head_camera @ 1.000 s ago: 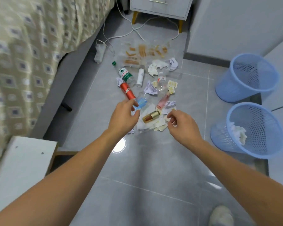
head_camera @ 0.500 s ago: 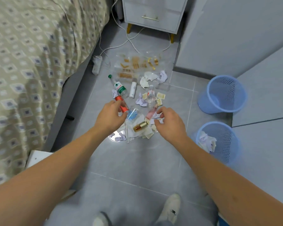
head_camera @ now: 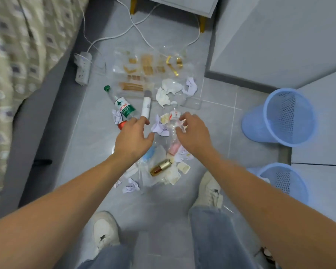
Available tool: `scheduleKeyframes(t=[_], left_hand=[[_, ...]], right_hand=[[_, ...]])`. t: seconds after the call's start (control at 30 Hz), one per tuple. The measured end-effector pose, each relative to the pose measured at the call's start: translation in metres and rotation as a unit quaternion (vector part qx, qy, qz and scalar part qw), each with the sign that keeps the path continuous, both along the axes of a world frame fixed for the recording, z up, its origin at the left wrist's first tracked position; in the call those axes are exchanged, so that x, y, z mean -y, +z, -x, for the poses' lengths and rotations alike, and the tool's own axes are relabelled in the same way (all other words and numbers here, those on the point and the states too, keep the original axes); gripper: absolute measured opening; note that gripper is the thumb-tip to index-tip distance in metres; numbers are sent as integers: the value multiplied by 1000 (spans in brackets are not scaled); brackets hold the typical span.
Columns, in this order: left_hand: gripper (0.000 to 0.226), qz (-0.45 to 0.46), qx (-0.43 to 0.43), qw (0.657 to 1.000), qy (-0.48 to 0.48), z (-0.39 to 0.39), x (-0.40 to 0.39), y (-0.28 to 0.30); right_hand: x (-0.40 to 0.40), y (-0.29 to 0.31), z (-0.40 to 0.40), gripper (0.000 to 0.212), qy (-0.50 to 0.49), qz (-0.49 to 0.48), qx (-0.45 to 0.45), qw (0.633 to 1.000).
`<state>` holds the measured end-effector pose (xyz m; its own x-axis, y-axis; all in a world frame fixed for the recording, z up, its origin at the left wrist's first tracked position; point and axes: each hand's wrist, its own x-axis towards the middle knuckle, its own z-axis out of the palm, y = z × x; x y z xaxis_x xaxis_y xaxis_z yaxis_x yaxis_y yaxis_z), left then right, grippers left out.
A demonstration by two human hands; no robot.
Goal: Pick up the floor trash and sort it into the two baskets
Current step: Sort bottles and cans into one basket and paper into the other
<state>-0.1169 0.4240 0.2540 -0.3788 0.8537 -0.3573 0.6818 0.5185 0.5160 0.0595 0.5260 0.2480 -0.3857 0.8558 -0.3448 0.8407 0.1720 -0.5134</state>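
Left grip: left hand [head_camera: 133, 137] is hovering over the trash pile [head_camera: 159, 152], fingers spread and holding nothing, fingertips just beside a red can [head_camera: 122, 125]
Right grip: right hand [head_camera: 192, 133] is curling its fingers around a clear bottle [head_camera: 173, 123] — whether it is actually pinching is hard to tell
Trash: lying scattered on the floor [head_camera: 97, 133] between bed [head_camera: 17, 55] and baskets
Baskets: far basket [head_camera: 279, 117] and near basket [head_camera: 279, 181] are standing to the right, well apart from the pile
Risk: the slick crumpled bottle is likely slipping from a shallow hold — or dragging paper scraps [head_camera: 159, 127] along, mixing the sorts
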Motion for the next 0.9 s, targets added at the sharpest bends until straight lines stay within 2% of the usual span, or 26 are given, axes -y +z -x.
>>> scheduleKeyframes(t=[0.27,0.4,0.47,0.7,0.9], left_hand=[[70,136,4,989,53,-1,-36,-142],[83,207,8,978,18,-13,-31,-185],[85,214,-7,977,2,-17,-29,-199],[85,221,-31,973,-57,-20,-35,-212],[73,174,-40,983,-39,-12,-48,-174]], right_hand=[[-93,-159,39,50,1,41,38,998],[-110,-205,56,61,31,25,91,995],[-116,-220,63,63,39,9,123,992],[-116,-241,70,68,9,19,114,993],[-108,-189,62,85,-1,20,41,999]])
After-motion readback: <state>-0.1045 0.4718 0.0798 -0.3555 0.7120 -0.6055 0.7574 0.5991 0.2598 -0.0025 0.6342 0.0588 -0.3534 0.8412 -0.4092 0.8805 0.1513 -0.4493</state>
